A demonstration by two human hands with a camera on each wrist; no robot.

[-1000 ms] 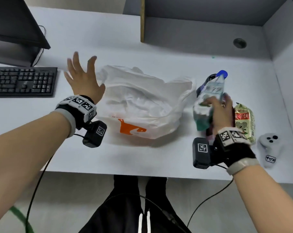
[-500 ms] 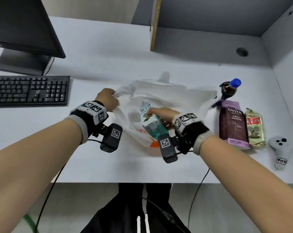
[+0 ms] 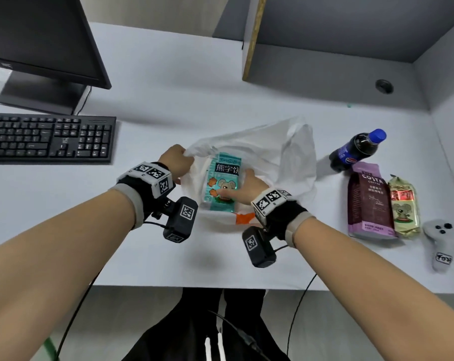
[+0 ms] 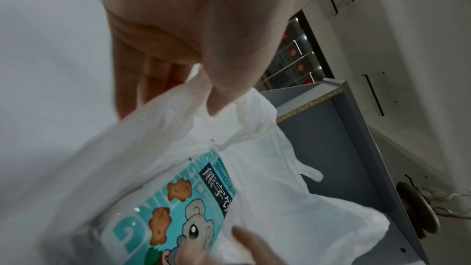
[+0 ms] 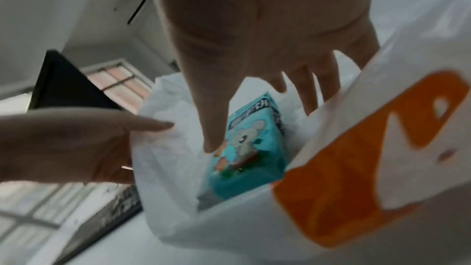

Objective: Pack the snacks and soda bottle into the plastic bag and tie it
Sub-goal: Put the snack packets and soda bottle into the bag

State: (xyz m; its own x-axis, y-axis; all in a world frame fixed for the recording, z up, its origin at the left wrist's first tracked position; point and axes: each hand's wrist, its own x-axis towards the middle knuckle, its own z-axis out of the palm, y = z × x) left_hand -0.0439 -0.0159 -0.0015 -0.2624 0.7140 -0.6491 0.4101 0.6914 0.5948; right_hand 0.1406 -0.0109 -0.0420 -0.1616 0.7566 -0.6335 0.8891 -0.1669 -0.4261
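A black keyboard lies on the white desk, with a dark monitor just behind it. A grey controller rests far to the keyboard's right, near the desk's front edge.

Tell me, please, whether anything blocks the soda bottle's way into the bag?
Nothing visible does. The left hand holds the bag mouth open, and bare desk lies between it and the soda bottle. Inside, the teal snack and right hand take some room.

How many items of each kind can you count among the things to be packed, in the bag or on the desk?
Snack packets: 3, teal in the bag, purple and gold on the desk
Soda bottles: 1
Plastic bags: 1
Total: 5
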